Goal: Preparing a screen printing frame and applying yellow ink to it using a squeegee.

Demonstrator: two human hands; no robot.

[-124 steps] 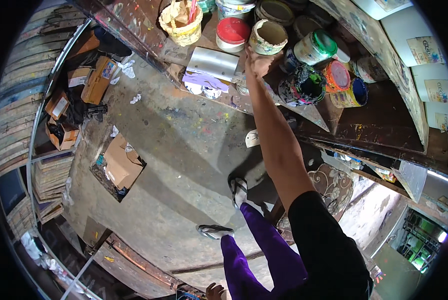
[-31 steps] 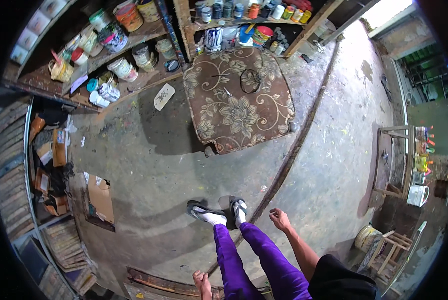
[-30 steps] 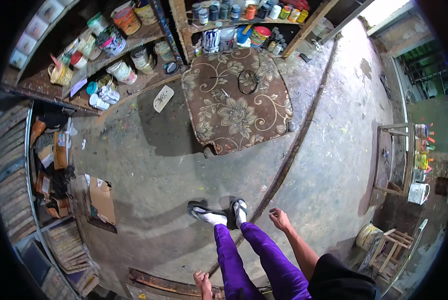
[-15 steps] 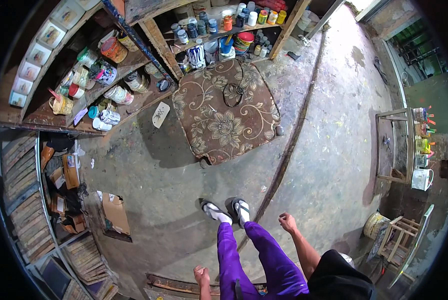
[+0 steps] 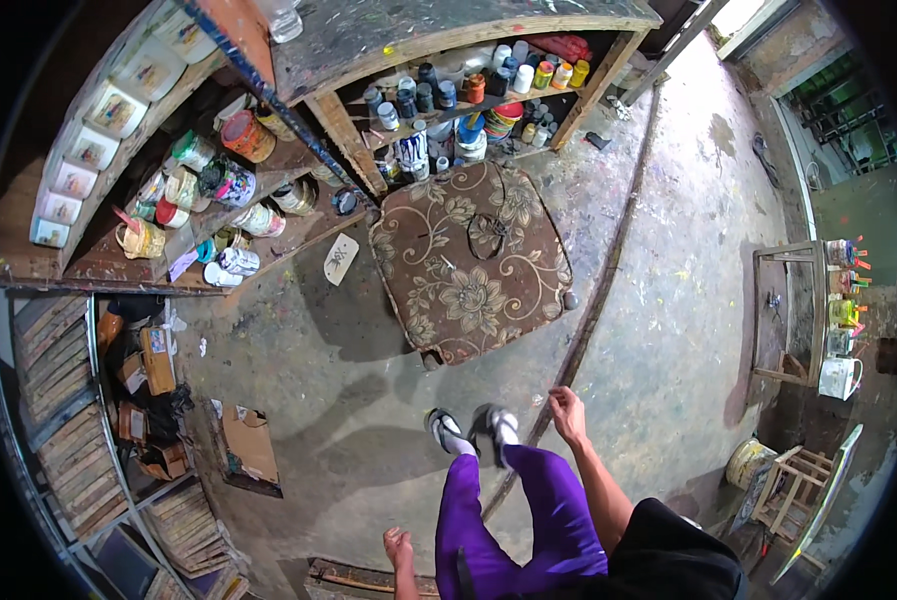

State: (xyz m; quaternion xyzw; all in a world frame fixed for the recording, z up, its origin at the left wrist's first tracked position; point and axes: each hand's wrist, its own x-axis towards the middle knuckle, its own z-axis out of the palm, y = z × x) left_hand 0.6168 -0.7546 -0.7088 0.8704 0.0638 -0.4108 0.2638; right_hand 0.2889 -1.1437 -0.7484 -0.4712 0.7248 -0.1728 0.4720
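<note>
My left hand (image 5: 398,548) hangs low beside my left leg, its fingers curled in and no object showing in them. On the other side, my right hand (image 5: 568,412) is held forward over the floor, fingers also curled, with nothing visible in it. Neither hand touches anything. Ahead of my feet is a low padded seat (image 5: 478,305) with brown flowered cloth. A dark looped strap (image 5: 486,236) lies on top of it. A pale tag (image 5: 340,259) with dark marks rests on the floor left of the seat.
Wooden shelves (image 5: 448,50) at the back and left carry several paint jars and tubs. A dark groove (image 5: 608,270) crosses the concrete floor. To the right stand a small wooden table (image 5: 818,300), a bucket (image 5: 748,462) and a wooden stool (image 5: 796,490). Flattened cardboard (image 5: 250,442) lies left.
The seat and shelves sit lower in view. My right hand has swung forward and my feet have shifted in a step. The left hand stays low by my leg.
</note>
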